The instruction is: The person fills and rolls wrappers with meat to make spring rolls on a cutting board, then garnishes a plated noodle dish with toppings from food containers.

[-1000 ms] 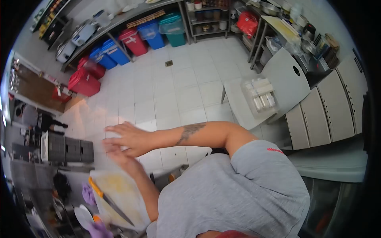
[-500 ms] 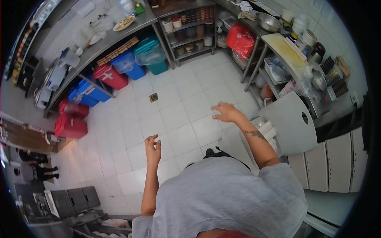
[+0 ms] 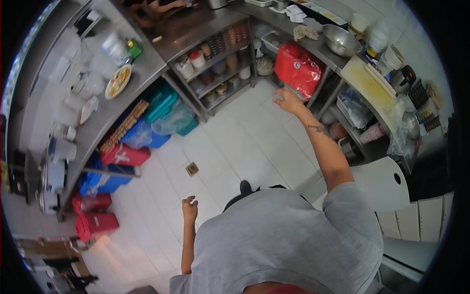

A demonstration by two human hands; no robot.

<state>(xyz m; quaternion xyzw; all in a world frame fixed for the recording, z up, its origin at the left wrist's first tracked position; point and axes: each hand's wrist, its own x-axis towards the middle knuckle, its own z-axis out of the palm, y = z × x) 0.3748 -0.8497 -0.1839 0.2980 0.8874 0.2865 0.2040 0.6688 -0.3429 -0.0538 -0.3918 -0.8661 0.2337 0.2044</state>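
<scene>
My right hand (image 3: 289, 101) reaches forward over the floor, just in front of a shiny red plastic bag (image 3: 297, 68) on the lower shelf. Its fingers are apart with nothing in them; I cannot tell if they touch the bag. Low over the floor tiles hangs my left hand (image 3: 190, 208), its fingers loosely curled and apart, holding nothing. A square floor drain (image 3: 192, 169) is the nearest thing ahead of it.
Colored bins, including a red bin (image 3: 98, 225) and a teal bin (image 3: 161, 104), line the left counter. On that counter sits a plate of food (image 3: 118, 82). To the right are a steel bowl (image 3: 341, 41), a cutting board (image 3: 368, 88) and a grey plastic panel (image 3: 379, 183).
I have stepped forward, so the shelves and red bag are closer. My right arm has stretched out toward the bag. My left hand stays low, empty.
</scene>
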